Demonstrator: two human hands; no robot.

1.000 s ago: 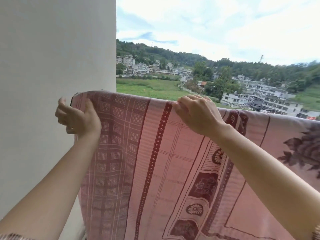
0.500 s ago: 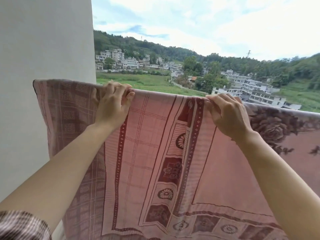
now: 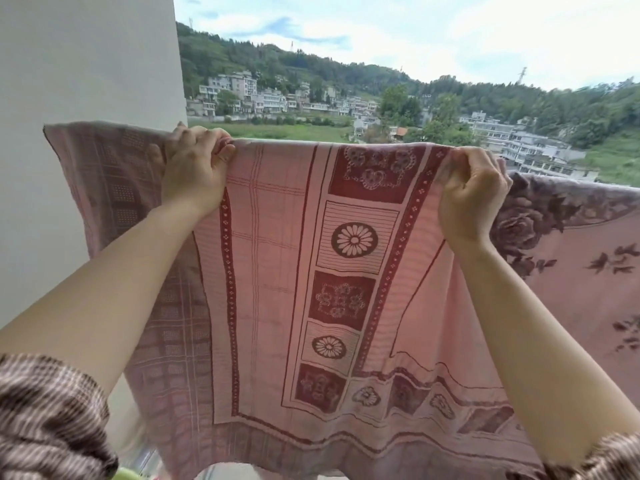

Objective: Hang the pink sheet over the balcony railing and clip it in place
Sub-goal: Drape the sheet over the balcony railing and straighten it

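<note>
Gripping the top fold of the pink sheet (image 3: 294, 271), the left hand (image 3: 194, 171) at ten o'clock and right hand (image 3: 472, 199) at two o'clock curl tight, arms raised, sheet hanging between them.

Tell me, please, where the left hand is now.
Head view, left of centre: the left hand grips the top edge of the pink sheet, near the white wall.
</note>
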